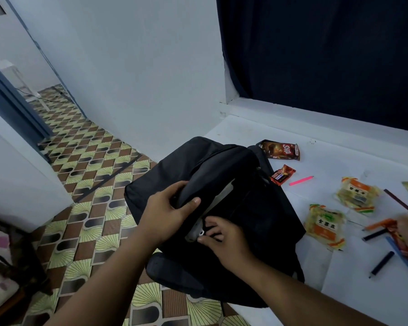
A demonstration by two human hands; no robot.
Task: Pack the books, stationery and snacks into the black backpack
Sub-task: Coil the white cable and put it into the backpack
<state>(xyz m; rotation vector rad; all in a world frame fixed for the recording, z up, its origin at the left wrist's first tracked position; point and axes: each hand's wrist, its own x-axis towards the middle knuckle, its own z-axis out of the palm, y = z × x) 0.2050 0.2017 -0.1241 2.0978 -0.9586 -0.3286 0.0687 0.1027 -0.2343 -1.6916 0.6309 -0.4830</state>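
We are gripping the black backpack (222, 208), lying on the bench (339, 149) left edge: left hand (167, 208) clenching its flap, right hand (224, 234) pinching something half-hidden. At the right, two noodle packs (325, 225) are lying, pens partly cut off.

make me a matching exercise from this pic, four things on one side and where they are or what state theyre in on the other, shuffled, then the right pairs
Things
1. left hand
2. right hand
3. pink highlighter
4. Snickers bar

Places or states
A. lies alone on the white surface, between the chocolate bar and the yellow snack packs
B. grips the folded top flap of the black backpack
C. fingers at the small pale pull on the backpack's opening
D. touches the backpack's right edge, just below the brown Sip pack

Pairs: 1-B, 2-C, 3-A, 4-D
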